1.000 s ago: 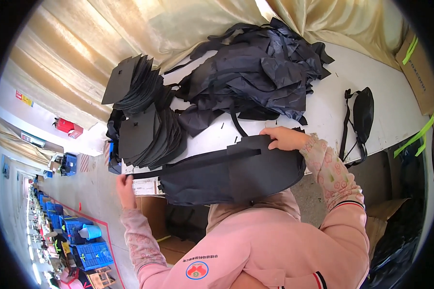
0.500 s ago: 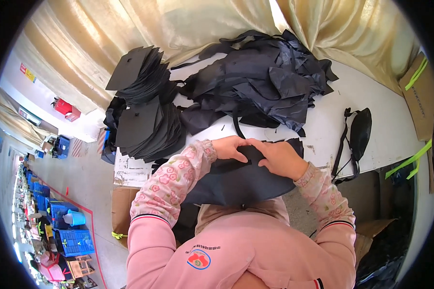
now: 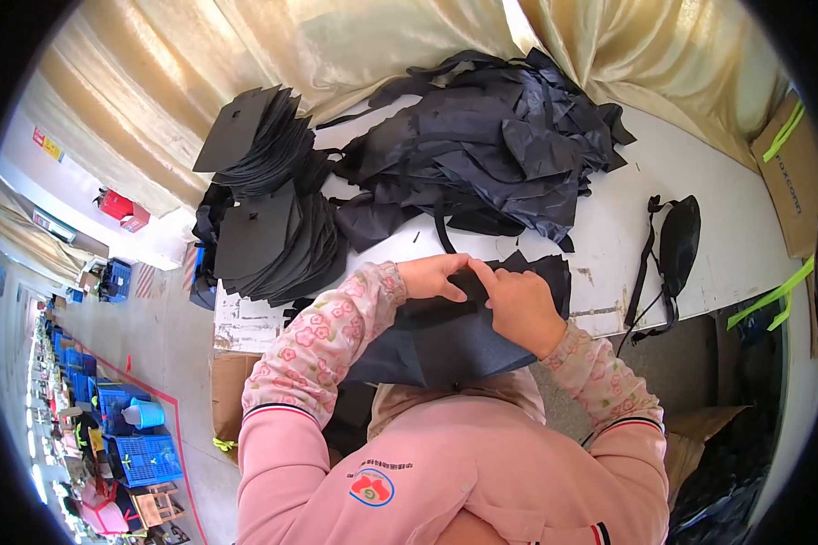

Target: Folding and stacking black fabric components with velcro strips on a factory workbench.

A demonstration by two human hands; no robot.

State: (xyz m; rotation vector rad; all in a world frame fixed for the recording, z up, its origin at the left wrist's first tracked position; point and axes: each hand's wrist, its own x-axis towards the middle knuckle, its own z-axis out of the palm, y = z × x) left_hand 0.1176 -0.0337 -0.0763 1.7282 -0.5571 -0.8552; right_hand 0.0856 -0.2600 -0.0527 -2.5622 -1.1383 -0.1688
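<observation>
White worktable (image 3: 700, 200) against gold curtains, black stuff everywhere. Left to right: stacks of stiff black panels (image 3: 264, 227), a big fabric heap (image 3: 500, 145), one finished pouch (image 3: 677, 241). My left hand (image 3: 436, 275) and right hand (image 3: 518, 304) both pinch the black fabric piece (image 3: 445, 341) at the table's near edge. Honestly it could slide off into my lap if my grip slips. Blue crates (image 3: 141, 454) sit on the floor, contents too small to tell.

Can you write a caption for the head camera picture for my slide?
Left hand and right hand press on a black fabric piece at the white table edge, beside stacks of black panels.
</observation>
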